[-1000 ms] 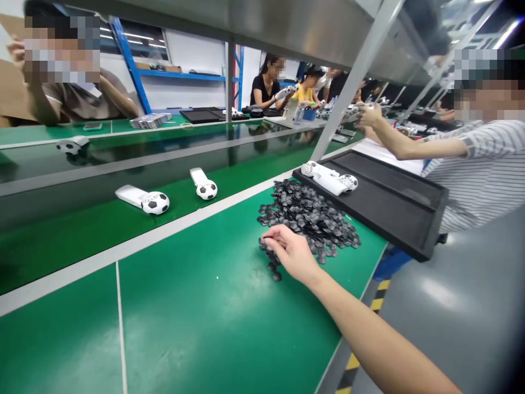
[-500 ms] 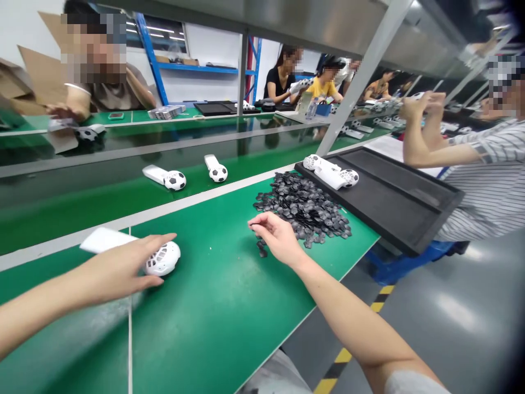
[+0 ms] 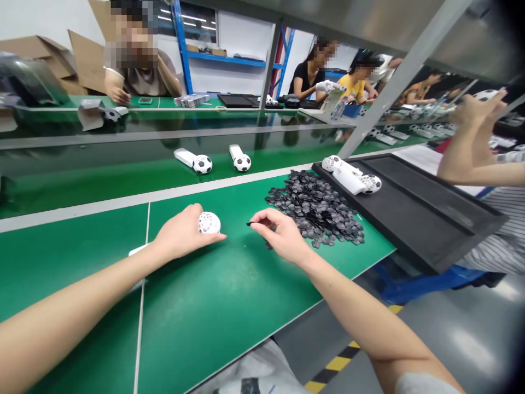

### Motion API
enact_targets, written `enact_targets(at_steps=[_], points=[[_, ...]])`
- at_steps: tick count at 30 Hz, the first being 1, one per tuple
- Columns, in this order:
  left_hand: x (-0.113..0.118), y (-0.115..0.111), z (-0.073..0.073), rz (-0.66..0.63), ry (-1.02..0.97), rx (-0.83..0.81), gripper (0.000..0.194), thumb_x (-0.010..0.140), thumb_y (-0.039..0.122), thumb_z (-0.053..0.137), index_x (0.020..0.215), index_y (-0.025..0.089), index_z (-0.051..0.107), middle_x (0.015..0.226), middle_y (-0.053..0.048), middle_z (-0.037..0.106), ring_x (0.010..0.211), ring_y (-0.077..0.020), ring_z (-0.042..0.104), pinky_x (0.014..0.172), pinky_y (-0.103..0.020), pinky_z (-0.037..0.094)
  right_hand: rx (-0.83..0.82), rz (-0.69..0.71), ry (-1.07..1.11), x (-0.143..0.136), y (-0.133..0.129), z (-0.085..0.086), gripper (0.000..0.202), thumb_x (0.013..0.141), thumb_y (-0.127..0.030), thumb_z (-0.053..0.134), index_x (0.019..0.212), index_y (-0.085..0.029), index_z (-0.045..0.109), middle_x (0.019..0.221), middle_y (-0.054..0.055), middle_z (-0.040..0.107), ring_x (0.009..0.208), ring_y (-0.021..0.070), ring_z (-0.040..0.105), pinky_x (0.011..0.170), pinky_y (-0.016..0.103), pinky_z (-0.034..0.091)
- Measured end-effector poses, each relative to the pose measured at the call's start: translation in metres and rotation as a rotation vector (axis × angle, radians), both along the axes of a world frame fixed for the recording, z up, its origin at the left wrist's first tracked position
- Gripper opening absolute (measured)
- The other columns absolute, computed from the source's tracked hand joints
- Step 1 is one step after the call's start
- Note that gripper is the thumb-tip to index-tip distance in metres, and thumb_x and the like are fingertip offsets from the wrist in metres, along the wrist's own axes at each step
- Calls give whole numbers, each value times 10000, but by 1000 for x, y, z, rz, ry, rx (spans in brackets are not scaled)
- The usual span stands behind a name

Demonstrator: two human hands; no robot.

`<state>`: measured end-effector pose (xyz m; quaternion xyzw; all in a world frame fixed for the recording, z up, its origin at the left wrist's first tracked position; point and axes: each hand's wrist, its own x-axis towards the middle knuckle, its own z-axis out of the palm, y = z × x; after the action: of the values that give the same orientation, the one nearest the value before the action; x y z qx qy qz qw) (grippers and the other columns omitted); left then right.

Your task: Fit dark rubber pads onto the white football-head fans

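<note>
My left hand (image 3: 184,232) is wrapped round a white item with a round, perforated head (image 3: 209,222); the item's flat handle shows partly below my wrist. Between thumb and fingertips, my right hand (image 3: 276,232) pinches a small black piece (image 3: 249,223), a short way right of the white head and not touching it. Just behind my right hand lies a heap of small black pieces (image 3: 315,205) on the green table (image 3: 229,306).
Two white items with football heads (image 3: 202,163) (image 3: 241,162) lie on the green belt beyond the table edge. More white parts (image 3: 348,176) rest on a black tray (image 3: 426,202) at right. A slanted metal post (image 3: 381,93) rises behind it. Several people sit around.
My left hand has closed round the white item and moved it right, closer to my right hand. My right hand keeps its pinch on the black piece. The camera view has shifted.
</note>
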<state>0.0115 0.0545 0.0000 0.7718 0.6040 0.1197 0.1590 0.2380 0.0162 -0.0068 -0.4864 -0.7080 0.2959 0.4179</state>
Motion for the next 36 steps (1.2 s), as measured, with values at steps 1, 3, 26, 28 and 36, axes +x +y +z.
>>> enact_targets(at_steps=[1, 3, 26, 28, 36], points=[[5, -2, -1, -2, 21, -5, 700, 509, 748, 577, 913, 183, 495, 870, -98, 572, 678, -279, 553, 501, -290, 335, 27, 27, -17, -3, 1, 3, 90, 794, -266, 554, 803, -189, 598, 835, 19, 604, 748, 121, 553, 617, 236, 446], [13, -5, -2, -24, 39, -12, 709, 501, 753, 574, 925, 192, 491, 877, -85, 568, 700, -278, 558, 504, -289, 334, 60, 102, -32, -9, 3, 7, 59, 787, -240, 567, 789, -193, 602, 874, 25, 599, 828, 131, 555, 658, 242, 450], [7, -8, -4, -360, -105, -39, 642, 583, 488, 668, 1138, 255, 444, 1040, -38, 506, 914, -248, 536, 690, -341, 449, 95, 107, -84, -46, 3, -21, 321, 657, -295, 685, 899, -202, 497, 1229, 87, 484, 1141, 222, 458, 938, 401, 375], [9, -9, -4, -317, -105, -46, 650, 572, 480, 677, 1131, 252, 436, 1062, -36, 496, 906, -243, 542, 691, -344, 451, 6, 114, -53, -45, 4, -24, 453, 655, -301, 682, 1032, -210, 449, 1237, 90, 489, 1114, 221, 492, 916, 396, 403], [9, -7, -6, -268, -110, -40, 600, 581, 498, 670, 1080, 248, 449, 1054, -33, 491, 883, -240, 558, 694, -340, 457, -17, 146, -83, -46, 7, -26, 453, 731, -312, 617, 1131, -215, 430, 1113, 47, 571, 997, 174, 555, 842, 320, 451]])
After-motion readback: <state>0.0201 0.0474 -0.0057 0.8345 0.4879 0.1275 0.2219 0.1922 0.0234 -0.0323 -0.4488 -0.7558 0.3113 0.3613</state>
